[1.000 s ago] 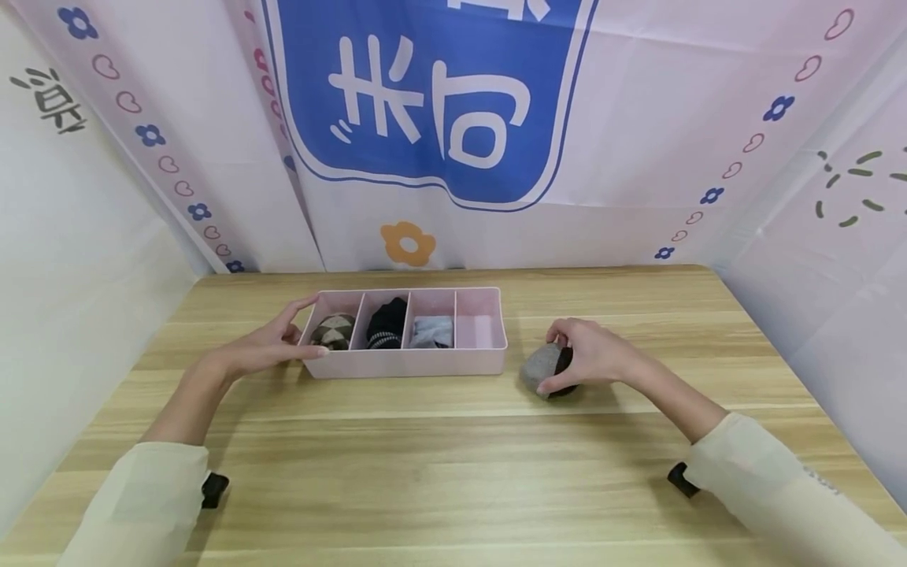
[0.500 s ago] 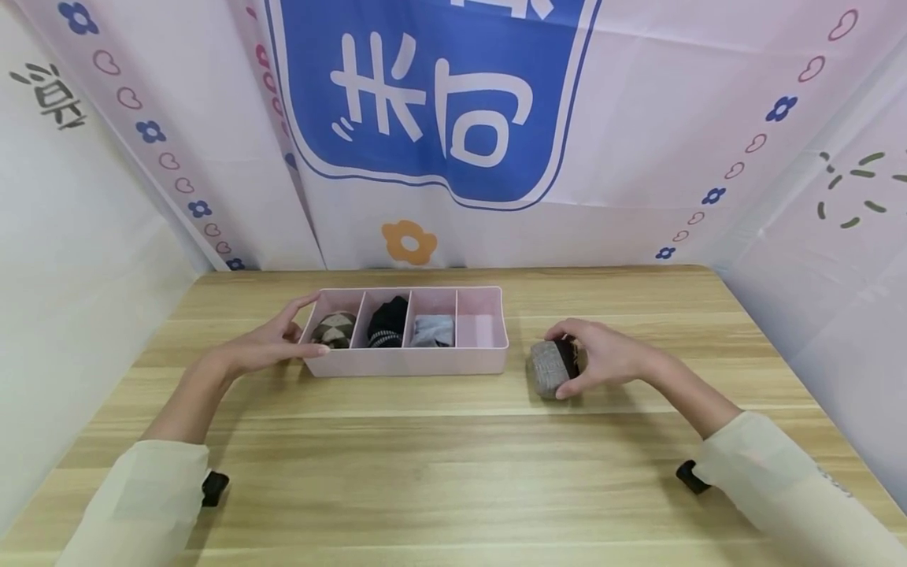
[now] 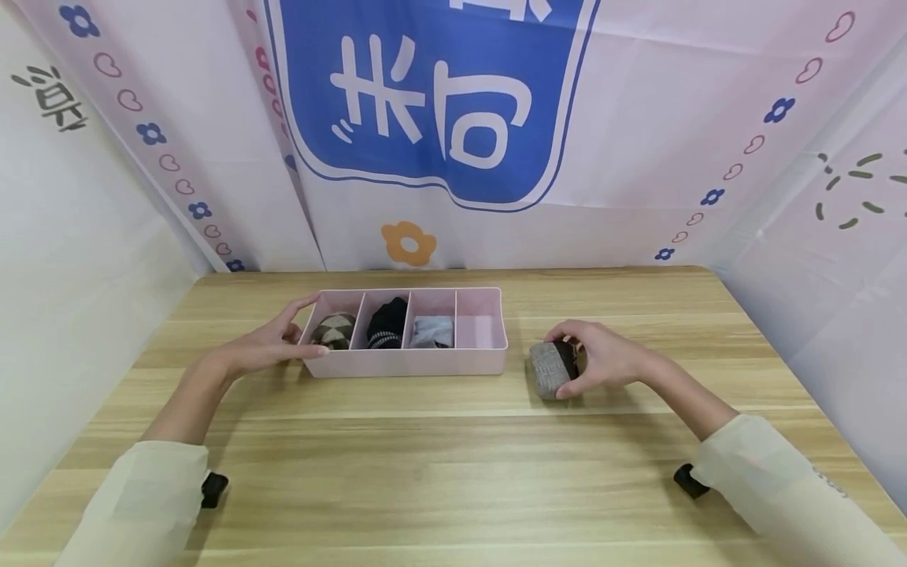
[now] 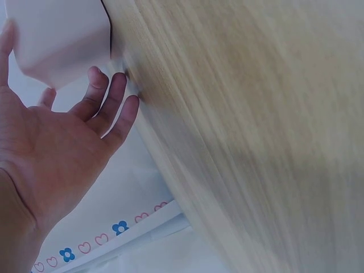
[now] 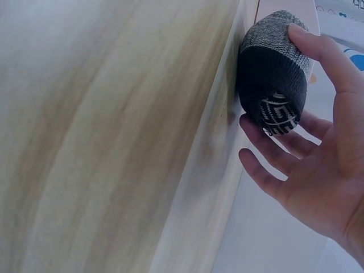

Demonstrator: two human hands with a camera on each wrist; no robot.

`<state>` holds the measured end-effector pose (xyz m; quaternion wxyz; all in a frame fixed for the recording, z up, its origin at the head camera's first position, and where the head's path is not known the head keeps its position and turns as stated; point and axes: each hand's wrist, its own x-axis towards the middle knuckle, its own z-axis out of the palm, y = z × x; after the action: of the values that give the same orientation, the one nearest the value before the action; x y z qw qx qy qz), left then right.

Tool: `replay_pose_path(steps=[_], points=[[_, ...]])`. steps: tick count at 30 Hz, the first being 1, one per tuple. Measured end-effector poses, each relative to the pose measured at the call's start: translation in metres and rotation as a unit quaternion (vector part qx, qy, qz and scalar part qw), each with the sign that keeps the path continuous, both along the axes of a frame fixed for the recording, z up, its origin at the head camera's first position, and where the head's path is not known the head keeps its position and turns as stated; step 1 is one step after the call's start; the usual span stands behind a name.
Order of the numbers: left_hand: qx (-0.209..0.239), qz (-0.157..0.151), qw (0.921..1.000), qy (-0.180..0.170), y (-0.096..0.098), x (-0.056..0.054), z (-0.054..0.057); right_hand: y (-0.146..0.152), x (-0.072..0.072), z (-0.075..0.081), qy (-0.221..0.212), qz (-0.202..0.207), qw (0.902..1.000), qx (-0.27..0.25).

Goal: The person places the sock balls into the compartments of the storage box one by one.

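A pink divided storage box stands on the table in the head view. My left hand spans its left end, thumb at the front rim and index finger at the back corner; in the left wrist view the other fingers curl loosely beside it. To the right of the box, my right hand holds a rolled sock between thumb and fingers. Grey knit and a dark band show on this sock, with a black-and-white pattern at its end in the right wrist view. The sock sits low, close over the wood.
Inside the box, from the left, lie a brown-green patterned sock, a black sock and a light blue-grey one. The rightmost compartment shows its bare pink floor. Printed cloth hangs behind the wooden table.
My right hand has turned the rolled sock and shifted it slightly right, mostly in the first half second. The left hand and the box have stayed put.
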<state>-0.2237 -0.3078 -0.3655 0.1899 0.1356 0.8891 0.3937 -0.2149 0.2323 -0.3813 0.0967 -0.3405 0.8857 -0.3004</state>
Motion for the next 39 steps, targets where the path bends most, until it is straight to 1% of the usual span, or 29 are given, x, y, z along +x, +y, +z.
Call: replay_pose_path(steps=[5, 11, 17, 22, 26, 30, 39], points=[[0.001, -0.002, 1.0, 0.002, 0.0, -0.001, -0.001, 0.002, -0.002, 0.002, -0.016, -0.009, 0.9997, -0.019], [0.005, -0.002, 1.0, 0.002, 0.0, 0.001, -0.001, 0.005, -0.003, 0.005, -0.023, -0.022, 0.9987, -0.041], [0.01, 0.004, 0.9999, 0.002, -0.001, 0.001, -0.001, 0.007, -0.004, 0.01, -0.037, -0.035, 0.9971, -0.056], [0.012, 0.005, 0.9999, 0.003, 0.0, 0.002, -0.001, 0.009, -0.008, 0.013, -0.042, -0.043, 0.9957, -0.07], [0.012, 0.004, 0.9999, 0.003, 0.0, 0.002, -0.001, 0.01, -0.011, 0.018, -0.054, -0.046, 0.9933, -0.091], [0.011, 0.006, 0.9999, 0.003, 0.0, 0.002, -0.001, 0.01, -0.015, 0.023, -0.053, -0.045, 0.9917, -0.108], [0.01, 0.003, 0.9999, 0.005, 0.0, 0.002, -0.001, -0.003, -0.026, 0.032, -0.04, -0.047, 0.9915, -0.115]])
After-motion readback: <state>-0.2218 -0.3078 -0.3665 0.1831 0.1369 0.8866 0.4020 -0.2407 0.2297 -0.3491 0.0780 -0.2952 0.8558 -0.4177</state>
